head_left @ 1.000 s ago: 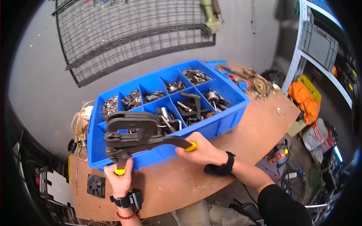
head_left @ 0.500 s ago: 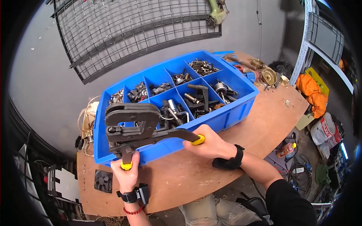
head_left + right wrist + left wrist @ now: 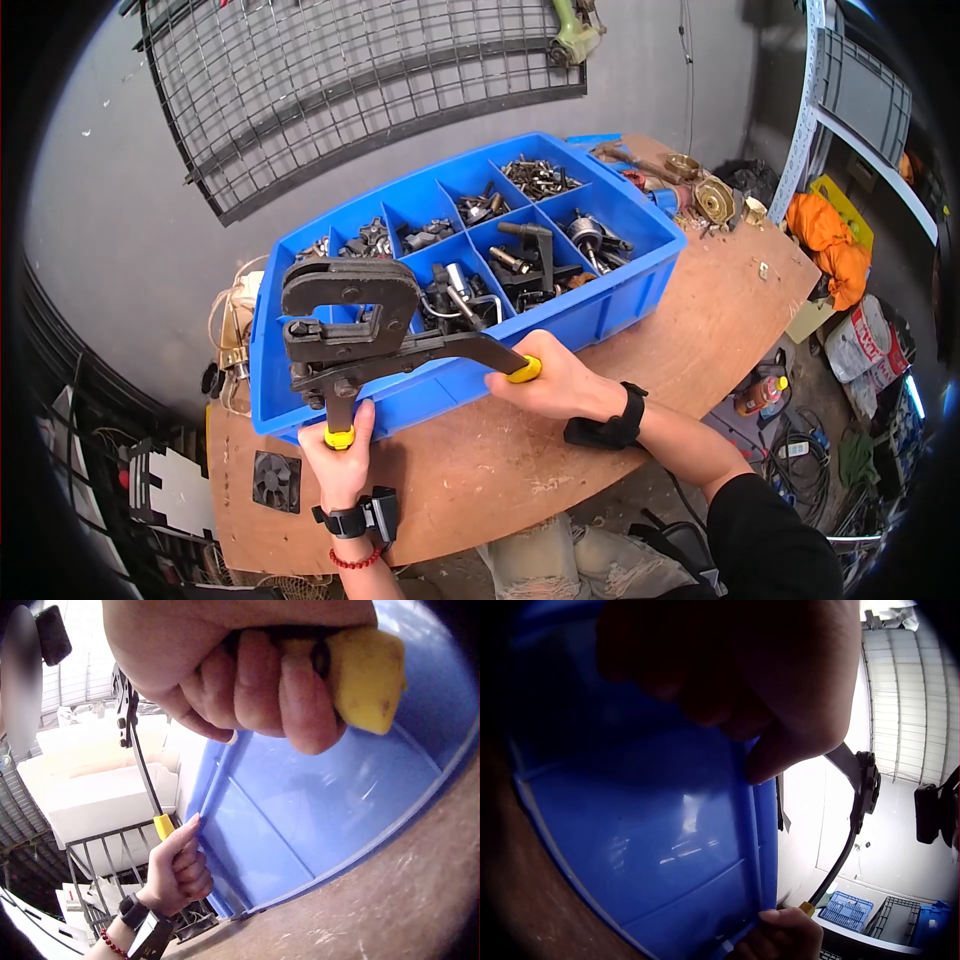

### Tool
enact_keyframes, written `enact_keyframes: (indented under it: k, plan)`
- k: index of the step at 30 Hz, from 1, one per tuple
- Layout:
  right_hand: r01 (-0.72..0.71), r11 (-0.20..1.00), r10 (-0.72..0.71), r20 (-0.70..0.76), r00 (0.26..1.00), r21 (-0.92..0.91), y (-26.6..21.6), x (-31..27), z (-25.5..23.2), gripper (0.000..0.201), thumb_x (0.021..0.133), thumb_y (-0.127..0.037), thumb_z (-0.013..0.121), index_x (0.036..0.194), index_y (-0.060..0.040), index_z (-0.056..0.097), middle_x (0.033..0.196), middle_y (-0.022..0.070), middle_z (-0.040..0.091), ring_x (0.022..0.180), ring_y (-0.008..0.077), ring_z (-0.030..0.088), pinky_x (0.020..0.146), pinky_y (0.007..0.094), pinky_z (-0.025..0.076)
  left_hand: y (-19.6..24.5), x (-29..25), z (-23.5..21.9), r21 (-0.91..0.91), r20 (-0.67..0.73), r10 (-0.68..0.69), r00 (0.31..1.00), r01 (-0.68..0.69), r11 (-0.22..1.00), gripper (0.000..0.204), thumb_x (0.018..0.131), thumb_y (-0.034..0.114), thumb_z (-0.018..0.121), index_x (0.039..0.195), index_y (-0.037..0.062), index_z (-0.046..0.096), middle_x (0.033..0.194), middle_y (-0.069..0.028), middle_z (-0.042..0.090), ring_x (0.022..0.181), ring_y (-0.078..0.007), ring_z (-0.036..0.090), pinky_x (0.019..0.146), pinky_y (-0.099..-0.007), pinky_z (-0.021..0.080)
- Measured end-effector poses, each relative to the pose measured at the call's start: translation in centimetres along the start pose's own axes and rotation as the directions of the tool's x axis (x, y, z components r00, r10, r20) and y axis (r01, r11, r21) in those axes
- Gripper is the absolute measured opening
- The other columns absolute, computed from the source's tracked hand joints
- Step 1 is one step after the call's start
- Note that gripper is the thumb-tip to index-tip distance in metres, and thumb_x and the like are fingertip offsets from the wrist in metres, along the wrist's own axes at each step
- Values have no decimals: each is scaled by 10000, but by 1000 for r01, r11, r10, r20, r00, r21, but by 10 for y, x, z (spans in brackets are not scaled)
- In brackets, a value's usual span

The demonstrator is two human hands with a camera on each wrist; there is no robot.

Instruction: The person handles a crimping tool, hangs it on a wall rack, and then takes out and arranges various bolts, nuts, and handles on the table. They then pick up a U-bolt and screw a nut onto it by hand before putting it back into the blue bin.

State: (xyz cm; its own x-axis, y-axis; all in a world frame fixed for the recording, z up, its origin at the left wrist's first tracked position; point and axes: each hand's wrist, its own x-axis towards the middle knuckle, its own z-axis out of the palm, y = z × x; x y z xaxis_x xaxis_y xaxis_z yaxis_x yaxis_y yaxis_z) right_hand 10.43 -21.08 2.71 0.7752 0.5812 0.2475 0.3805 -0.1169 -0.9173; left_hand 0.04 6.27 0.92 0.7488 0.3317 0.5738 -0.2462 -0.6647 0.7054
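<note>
A large dark metal tool [image 3: 385, 350] with a C-shaped head and two yellow-ended handles is held up over the front left of a blue divided bin [image 3: 630, 290]. My left hand [image 3: 338, 465] grips its lower handle, thumb pointing up along it. The right hand [image 3: 550, 380] grips the other handle; in the right wrist view its fingers [image 3: 251, 690] curl round the yellow grip [image 3: 371, 679]. The two handles stand wide apart. Behind the tool head, part of the bin's left compartments is hidden.
Metal parts fill the bin's compartments. A small black fan [image 3: 276, 482] lies on the wooden table [image 3: 480, 480] at the left. Brass and metal parts [image 3: 714, 200] lie at the back right. A wire grid [image 3: 370, 90] hangs on the wall; a shelf [image 3: 805, 130] stands at right.
Compared with a second ago, the whole head view has shifted right. Over the last half second the tool head has risen slightly, both hands still gripping its handles.
</note>
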Motion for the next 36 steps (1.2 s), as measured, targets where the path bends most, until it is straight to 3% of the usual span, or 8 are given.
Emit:
enact_keyframes:
  k: [8,12,16,17,23,29,33,36]
  plan:
    - [-24,1000,24,-2,1000,5,3,1,1,378,866,-147,672,578,-4,473,529,-42,382,532,48,336,470,296,294,2,-1,3,-14,3,-44,999,44,999,477,876,202,801,545,29,504,510,63,426,510,-39,326,449,-280,244]
    - [-34,997,33,13,999,74,9,1,9,396,871,-148,680,562,-40,457,525,-52,379,520,44,346,466,285,289,11,-11,23,-171,122,-293,948,311,935,498,881,210,796,524,86,472,528,94,420,509,-23,329,445,-271,240]
    - [-166,973,159,54,986,159,-1,-1,17,399,888,-156,681,559,-93,464,514,-58,409,482,42,384,453,263,292,19,-21,37,-268,264,-353,898,420,867,474,900,234,775,536,104,501,519,96,446,484,-20,351,436,-261,259]
    - [-181,962,172,63,983,207,1,-2,18,359,856,-186,685,582,-40,505,541,-58,453,513,40,400,466,286,311,22,-22,39,-284,307,-356,883,442,851,469,903,231,770,539,103,504,515,96,450,479,-20,359,433,-260,267]
    - [-261,839,173,222,960,477,11,-4,15,314,910,-130,645,639,-101,489,569,-65,423,484,30,353,453,247,251,14,-27,43,-354,440,-301,846,471,808,444,926,223,739,566,91,514,521,81,466,488,-21,385,434,-255,287]
    - [-287,787,156,275,949,546,15,-3,18,332,887,-114,644,636,-106,428,574,-51,387,485,43,323,455,248,229,17,-28,45,-424,472,-223,853,442,791,429,955,216,680,572,72,547,470,44,461,408,-41,378,392,-235,259]
    - [-327,752,209,264,942,572,11,-4,25,332,865,-97,592,614,-107,374,550,-38,362,460,62,315,446,247,227,18,-31,47,-477,532,-236,813,518,710,437,951,211,677,569,75,515,483,34,448,415,-58,368,401,-244,270]
    - [-363,714,181,343,922,599,24,-4,28,222,892,-118,629,732,-81,479,593,-44,410,488,47,339,458,245,258,19,-31,47,-509,585,-239,775,580,636,435,946,206,674,575,78,487,494,27,436,423,-66,356,410,-250,273]
